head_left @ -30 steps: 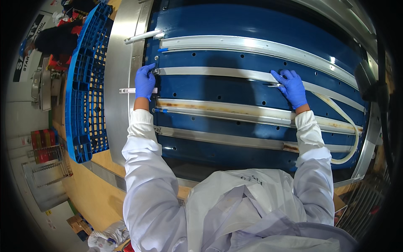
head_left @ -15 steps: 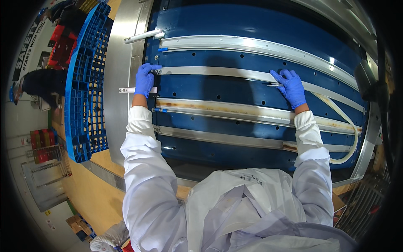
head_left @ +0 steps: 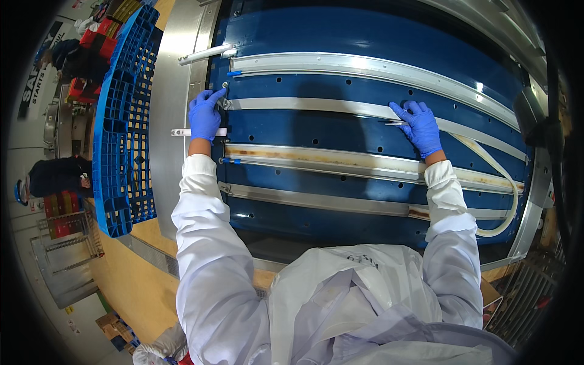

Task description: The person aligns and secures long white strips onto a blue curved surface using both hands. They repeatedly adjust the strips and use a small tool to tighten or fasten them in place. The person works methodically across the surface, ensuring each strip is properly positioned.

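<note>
My gloved left hand is at the left end of a long pale metal rail. Its index finger reaches to a small bolt on the blue surface, just above the rail's end bracket; that hand's inner fingers are partly hidden. Farther right, my gloved right hand lies at the same rail's lower edge, fingers curled. A slim, shiny metal tool sticks out leftward from its grip; its exact kind is hidden.
A wider metal rail runs above, and a brown-stained rail below. A cream strip loops at the right. Small white bars jut over the steel edge. A blue plastic pallet stands left; another person is beyond.
My left hand has shifted slightly left and down, its index finger now angled up to the bolt, uncovering the bracket. My right hand stays nearly still with the tool. The person beyond has moved.
</note>
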### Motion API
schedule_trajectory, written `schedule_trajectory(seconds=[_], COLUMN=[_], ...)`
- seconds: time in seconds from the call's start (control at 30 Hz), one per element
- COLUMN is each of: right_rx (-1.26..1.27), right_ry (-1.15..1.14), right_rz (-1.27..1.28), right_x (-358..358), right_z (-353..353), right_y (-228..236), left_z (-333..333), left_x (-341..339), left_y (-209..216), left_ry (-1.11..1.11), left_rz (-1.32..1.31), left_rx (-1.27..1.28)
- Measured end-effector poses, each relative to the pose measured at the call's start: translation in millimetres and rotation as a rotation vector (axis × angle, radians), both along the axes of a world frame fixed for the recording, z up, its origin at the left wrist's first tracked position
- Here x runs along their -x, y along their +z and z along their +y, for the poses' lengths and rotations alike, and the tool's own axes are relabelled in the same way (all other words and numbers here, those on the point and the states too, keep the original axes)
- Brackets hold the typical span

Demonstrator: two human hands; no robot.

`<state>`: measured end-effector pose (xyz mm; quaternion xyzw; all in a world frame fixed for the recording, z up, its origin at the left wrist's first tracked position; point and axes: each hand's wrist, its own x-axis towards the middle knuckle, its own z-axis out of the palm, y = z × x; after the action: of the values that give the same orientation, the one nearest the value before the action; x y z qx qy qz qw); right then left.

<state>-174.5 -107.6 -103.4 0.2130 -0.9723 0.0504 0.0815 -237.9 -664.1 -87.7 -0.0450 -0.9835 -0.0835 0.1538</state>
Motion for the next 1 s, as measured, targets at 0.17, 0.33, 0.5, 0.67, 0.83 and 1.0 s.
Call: schedule_trajectory(seconds=[0.17, 0.33, 0.5, 0.67, 0.83, 1.0], right_rx=[-0.014, 0.005, -0.005, -0.002, -0.002, 0.016], right_ry=[0.002, -0.001, -0.003, -0.005, -0.007, 0.002], right_rz=[0.009, -0.004, 0.005, -0.001, 0.012, 0.002], right_x=[-0.2, -1.0, -0.4, -0.1, -1.3, -0.7], right_z=[-0.6, -0.9, -0.4, -1.4, 0.5, -2.5], right_y=[0.5, 2.6, 1.3, 0.7, 0.9, 2.6], left_z=[-8.9, -5.7, -11.0, -21.4, -12.3, -14.7], left_x=[2.0, 3.4, 8.2, 8.0, 10.2, 9.2], left_y=[4.6, -3.2, -6.0, -19.3, -14.1, -23.1], left_ry=[0.028, 0.000, -0.053, -0.049, -0.052, -0.059], left_rz=[-0.152, -0.179, -0.335, -0.243, -0.267, -0.006], left_rx=[0.110, -0.354, -0.440, -0.616, -0.397, -0.419])
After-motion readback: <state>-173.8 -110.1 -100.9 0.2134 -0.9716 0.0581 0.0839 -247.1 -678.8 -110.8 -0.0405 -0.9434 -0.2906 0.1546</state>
